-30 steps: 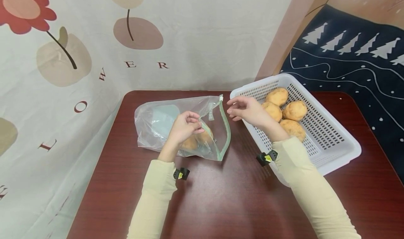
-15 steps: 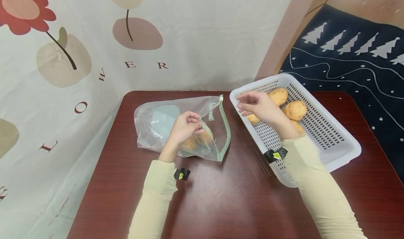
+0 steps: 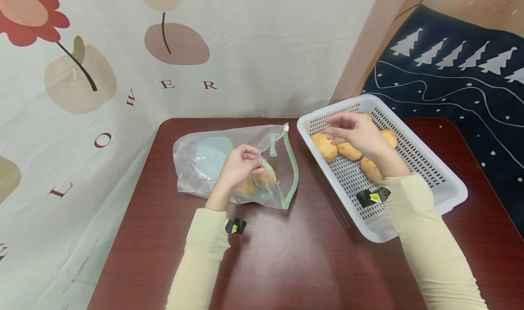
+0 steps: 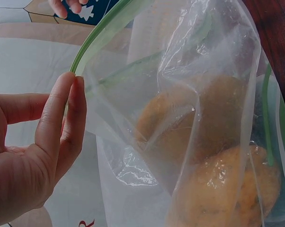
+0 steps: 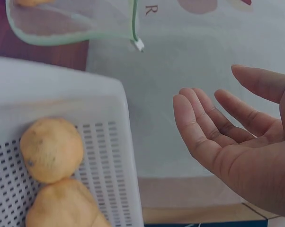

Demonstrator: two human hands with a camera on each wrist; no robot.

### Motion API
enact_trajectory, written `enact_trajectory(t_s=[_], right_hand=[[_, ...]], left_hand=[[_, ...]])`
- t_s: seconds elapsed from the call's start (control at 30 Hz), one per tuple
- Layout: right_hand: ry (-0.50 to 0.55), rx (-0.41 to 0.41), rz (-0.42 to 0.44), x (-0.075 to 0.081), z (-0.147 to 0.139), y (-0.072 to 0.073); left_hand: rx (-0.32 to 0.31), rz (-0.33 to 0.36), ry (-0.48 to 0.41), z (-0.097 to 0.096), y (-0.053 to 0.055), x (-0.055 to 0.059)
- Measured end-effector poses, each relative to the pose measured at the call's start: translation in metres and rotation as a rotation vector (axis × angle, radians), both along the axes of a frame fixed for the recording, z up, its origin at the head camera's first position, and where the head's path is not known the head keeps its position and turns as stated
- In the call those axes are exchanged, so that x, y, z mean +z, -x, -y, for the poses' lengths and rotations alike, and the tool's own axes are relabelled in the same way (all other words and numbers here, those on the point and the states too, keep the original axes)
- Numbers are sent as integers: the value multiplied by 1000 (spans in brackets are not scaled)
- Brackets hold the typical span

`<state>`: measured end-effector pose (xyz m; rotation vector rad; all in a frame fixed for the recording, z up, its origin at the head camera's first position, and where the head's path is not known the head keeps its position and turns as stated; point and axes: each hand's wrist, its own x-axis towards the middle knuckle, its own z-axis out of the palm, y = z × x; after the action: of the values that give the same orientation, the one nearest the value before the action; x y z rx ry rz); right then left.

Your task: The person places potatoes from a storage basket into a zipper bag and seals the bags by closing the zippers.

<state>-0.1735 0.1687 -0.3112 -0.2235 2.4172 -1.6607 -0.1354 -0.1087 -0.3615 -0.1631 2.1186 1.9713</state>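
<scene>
My left hand [image 3: 237, 165] pinches the green zip edge of a clear zip bag [image 4: 147, 28] between thumb and fingers, lifting that side of its mouth. Potatoes [image 4: 223, 189] show through the plastic inside the bag, which lies on its side. Over the white perforated basket [image 3: 446, 182] hovers my right hand [image 3: 360, 132], fingers loosely bent and holding nothing. Several potatoes [image 3: 324, 147] lie in the basket beneath it, some partly covered by the hand and forearm. In the right wrist view the palm [image 5: 246, 151] is bare, apart from the potatoes.
Bag and basket stand on a dark red wooden table [image 3: 270, 264], the basket to the bag's right. A white slider [image 5: 138, 45] sits at one end of the bag's zip. A printed curtain [image 3: 262, 51] hangs behind the table.
My right hand has moved right, from the gap beside the bag's mouth to above the potatoes in the basket. The left hand and the bag have stayed put.
</scene>
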Motion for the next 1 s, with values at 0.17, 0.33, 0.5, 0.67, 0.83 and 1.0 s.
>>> enact_trajectory(t_s=[0.17,0.33,0.5,0.67,0.83,1.0], right_hand=[[7,-25,22,-3,-11,0],[-12,-37,13,-8,-22,0],[28,-60,13,-17,-34,1],[27,-99,36,-25,-50,0],[-12,-130,68,-27,-67,-3],[-110,-160,83,-27,-84,-5]], left_hand=[[-3,6,5,0,-1,1],[-9,6,8,0,0,0],[-13,1,11,0,0,0],[-15,0,10,0,0,0],[-14,2,10,0,1,-1],[-15,4,10,0,0,-1]])
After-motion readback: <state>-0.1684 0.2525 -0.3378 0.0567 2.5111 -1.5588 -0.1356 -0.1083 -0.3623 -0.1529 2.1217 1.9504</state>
